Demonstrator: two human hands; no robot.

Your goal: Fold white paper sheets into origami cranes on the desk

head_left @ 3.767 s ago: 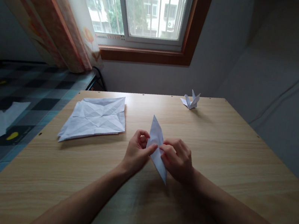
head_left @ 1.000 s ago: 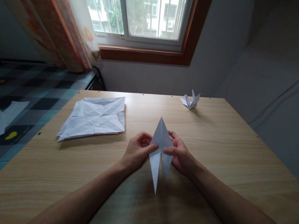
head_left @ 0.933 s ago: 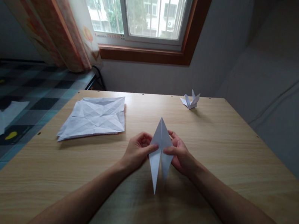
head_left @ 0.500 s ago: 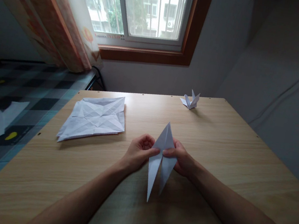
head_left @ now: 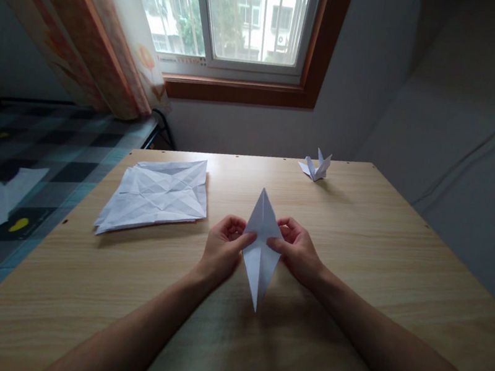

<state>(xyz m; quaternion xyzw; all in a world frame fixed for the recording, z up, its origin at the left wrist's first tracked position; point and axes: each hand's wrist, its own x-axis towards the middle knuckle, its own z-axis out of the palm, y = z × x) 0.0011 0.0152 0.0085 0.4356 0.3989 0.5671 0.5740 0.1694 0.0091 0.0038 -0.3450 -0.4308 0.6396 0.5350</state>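
Observation:
A white folded paper piece (head_left: 259,244), shaped like a long diamond with sharp tips at both ends, stands just above the wooden table (head_left: 358,259). My left hand (head_left: 223,249) pinches its left side corner between thumb and fingers. My right hand (head_left: 296,253) pinches its right side corner the same way. The two lower points lie together as one tip pointing toward me.
A creased, unfolded white sheet (head_left: 156,195) lies on the table at the left. A small finished paper figure (head_left: 316,166) sits near the far edge. A window (head_left: 246,16) and a curtain (head_left: 89,22) are behind; a checkered bed cover (head_left: 5,172) is to the left.
The two lower points, spread apart half a second ago, have closed into one tip. The piece and both hands have risen slightly and shifted left.

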